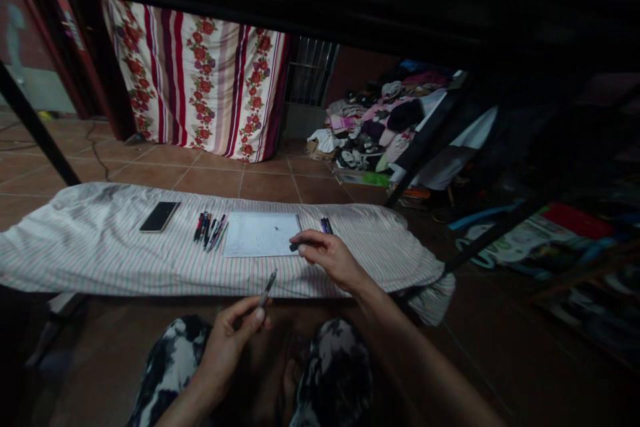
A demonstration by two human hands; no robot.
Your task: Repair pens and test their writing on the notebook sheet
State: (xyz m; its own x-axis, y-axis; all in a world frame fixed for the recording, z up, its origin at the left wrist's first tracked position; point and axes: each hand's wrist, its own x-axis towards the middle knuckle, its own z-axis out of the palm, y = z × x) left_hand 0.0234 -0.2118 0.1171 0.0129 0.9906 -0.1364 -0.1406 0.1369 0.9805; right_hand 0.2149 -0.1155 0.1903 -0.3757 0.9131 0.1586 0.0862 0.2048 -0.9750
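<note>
My left hand is closed around a slim greyish pen, its tip pointing up and away from me, just off the front edge of the cloth. Between the fingertips of my right hand is a short dark piece like a pen cap; its exact kind is unclear. That hand hovers over the right edge of a spiral notebook, whose page bears faint marks. A small dark bit lies on the page. Left of the notebook is a group of several pens; to its right lie a few dark pens.
A striped cloth covers the low surface, with a phone at its left. Dark bars frame the view above and at both sides. Beyond are a floral curtain, tiled floor and a heap of clothes.
</note>
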